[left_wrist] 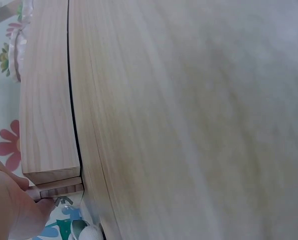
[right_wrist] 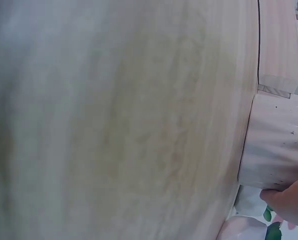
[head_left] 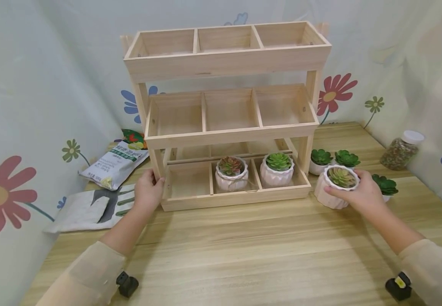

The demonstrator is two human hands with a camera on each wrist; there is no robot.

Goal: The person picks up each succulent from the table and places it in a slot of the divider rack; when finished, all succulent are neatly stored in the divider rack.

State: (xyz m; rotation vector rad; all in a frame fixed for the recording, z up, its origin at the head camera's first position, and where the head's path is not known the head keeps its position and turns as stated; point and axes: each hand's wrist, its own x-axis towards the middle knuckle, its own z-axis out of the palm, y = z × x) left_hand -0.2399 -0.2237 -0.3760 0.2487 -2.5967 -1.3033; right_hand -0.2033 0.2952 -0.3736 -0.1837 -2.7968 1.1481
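In the head view my right hand (head_left: pixel 364 193) grips a white ribbed pot with a pale green, red-tinged succulent (head_left: pixel 337 187), its thumb across the near side. The pot is just right of the rack's bottom tier; its smooth wall (right_wrist: pixel 274 142) shows in the right wrist view. My left hand (head_left: pixel 148 191) holds the left end of the three-tier wooden rack (head_left: pixel 221 134) at the bottom tier, thumb and fingers around the wood (left_wrist: pixel 61 187). In that tier, a potted reddish succulent (head_left: pixel 231 176) sits in the middle compartment and a potted green succulent (head_left: pixel 277 170) in the right one.
Small potted succulents (head_left: pixel 322 159) cluster behind and beside my right hand. A lidded clear jar (head_left: pixel 402 151) of granules stands at the far right. Left of the rack lie a printed bag (head_left: pixel 117 163) and grey-white gloves (head_left: pixel 94 208) on the wooden table (head_left: pixel 236 250).
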